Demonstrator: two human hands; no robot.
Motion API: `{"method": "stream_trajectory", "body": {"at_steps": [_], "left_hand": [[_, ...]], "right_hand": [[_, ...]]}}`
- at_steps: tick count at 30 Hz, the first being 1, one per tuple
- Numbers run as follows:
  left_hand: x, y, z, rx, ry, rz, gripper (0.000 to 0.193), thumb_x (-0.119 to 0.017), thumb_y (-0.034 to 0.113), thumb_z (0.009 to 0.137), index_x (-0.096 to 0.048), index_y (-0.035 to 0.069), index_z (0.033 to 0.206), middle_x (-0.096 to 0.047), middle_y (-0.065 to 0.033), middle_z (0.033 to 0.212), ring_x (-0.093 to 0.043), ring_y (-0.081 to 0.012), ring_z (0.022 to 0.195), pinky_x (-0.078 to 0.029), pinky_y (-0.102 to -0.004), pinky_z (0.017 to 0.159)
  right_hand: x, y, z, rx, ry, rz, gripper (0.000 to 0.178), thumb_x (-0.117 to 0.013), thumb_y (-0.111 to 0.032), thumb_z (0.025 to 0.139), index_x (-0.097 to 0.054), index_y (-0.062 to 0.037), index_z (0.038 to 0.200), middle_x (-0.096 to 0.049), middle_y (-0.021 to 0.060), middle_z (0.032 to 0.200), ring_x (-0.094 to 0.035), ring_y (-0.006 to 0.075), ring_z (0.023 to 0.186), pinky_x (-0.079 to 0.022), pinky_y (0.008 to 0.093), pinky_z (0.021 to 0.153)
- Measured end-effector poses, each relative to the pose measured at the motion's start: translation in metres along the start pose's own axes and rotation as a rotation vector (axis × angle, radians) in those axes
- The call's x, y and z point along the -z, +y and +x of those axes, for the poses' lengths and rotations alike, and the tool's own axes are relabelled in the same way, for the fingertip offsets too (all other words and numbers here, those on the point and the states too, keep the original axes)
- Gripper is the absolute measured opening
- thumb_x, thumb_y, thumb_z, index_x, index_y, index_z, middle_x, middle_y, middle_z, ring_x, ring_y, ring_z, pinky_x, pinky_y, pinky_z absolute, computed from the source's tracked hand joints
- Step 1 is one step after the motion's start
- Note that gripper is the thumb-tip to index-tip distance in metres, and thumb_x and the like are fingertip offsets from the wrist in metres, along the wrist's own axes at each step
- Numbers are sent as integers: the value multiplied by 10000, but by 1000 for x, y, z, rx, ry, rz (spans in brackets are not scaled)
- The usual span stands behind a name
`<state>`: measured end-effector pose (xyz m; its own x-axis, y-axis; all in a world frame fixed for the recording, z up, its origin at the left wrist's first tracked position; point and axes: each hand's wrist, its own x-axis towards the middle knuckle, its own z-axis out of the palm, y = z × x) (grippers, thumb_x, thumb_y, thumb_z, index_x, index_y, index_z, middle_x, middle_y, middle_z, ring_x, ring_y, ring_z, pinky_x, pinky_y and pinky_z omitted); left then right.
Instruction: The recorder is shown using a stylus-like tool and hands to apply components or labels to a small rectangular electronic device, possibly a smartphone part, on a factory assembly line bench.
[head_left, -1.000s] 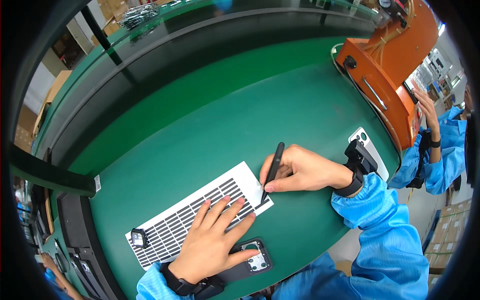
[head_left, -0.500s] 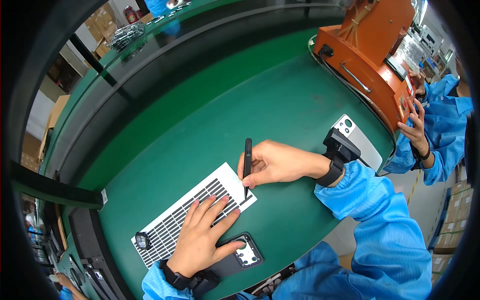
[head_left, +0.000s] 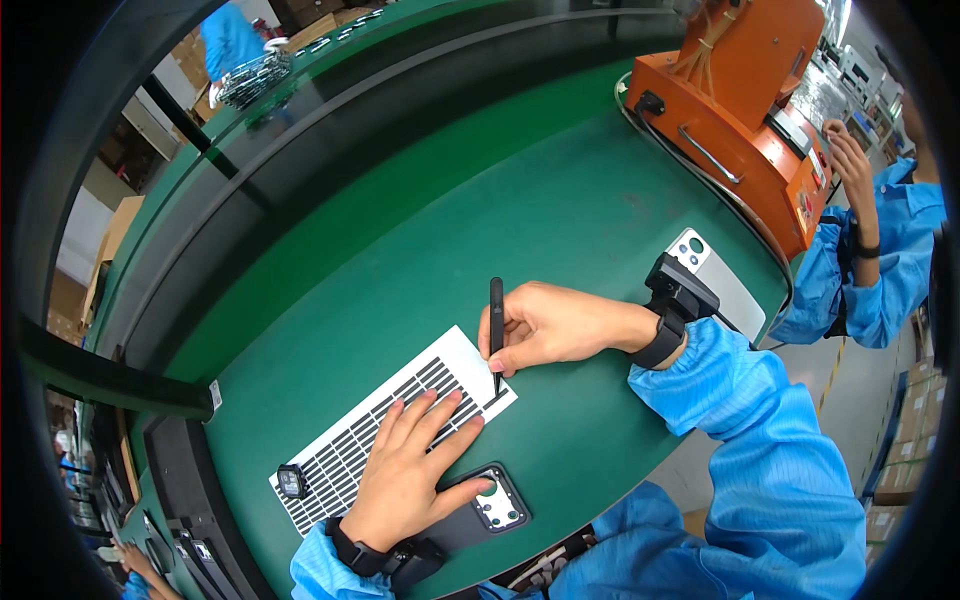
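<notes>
The right hand (head_left: 560, 328) pinches black tweezers (head_left: 496, 332) upright, tips touching the near corner of a white sheet of dark strips (head_left: 400, 420). The left hand (head_left: 415, 465) lies open and flat on the sheet, thumb on a dark phone case (head_left: 480, 510) just below it. Lifting a strip cleanly probably needs that hand pressing steadily; no containers show nearby.

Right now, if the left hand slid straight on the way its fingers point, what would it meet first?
The left hand lies flat on the white striped sheet, fingers pointing toward the right hand. Probably first: the tip of the black tweezers at the sheet's corner, though depth is hard to judge.
</notes>
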<state>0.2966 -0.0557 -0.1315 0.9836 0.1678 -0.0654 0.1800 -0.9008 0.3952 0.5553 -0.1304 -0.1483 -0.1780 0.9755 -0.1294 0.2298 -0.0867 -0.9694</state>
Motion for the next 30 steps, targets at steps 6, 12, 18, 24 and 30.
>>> {"method": "stream_trajectory", "body": {"at_steps": [6,12,18,24,30], "left_hand": [[-1,-1,-3,1,5,17,582,-709,429,771,-581,142,1261,-461,-114,1385,-381,-361,1304,-266,-538,1083],[2,-3,-2,-12,89,1,590,-741,402,737,-597,105,1226,-483,-160,1343,-424,-375,1264,-302,-527,1066],[13,16,-42,-62,158,-49,598,-785,417,656,-644,48,1104,-562,-153,1207,-563,-345,1068,-442,-453,922],[12,36,-49,-104,85,-24,590,-787,423,652,-649,75,1108,-556,-160,1209,-564,-310,1061,-453,-401,888],[2,33,-54,-77,21,-40,573,-802,420,625,-668,77,1063,-554,-177,1222,-561,-342,1042,-460,-421,865]], "right_hand": [[-1,1,3,-42,-25,21,193,-687,-150,861,-622,12,943,-653,44,831,-603,81,739,-491,228,654],[4,10,-4,28,12,391,121,-631,-115,895,-621,0,932,-661,71,874,-642,112,747,-529,220,657],[-20,-2,-28,101,99,464,152,-626,-138,908,-589,-2,966,-647,77,877,-635,115,756,-531,232,676],[-80,-8,-50,75,155,448,86,-590,-42,909,-539,15,946,-597,61,857,-605,115,795,-527,264,725],[-88,-3,-37,27,148,359,96,-612,-83,903,-544,-23,936,-600,61,834,-595,121,749,-516,270,695]]}}
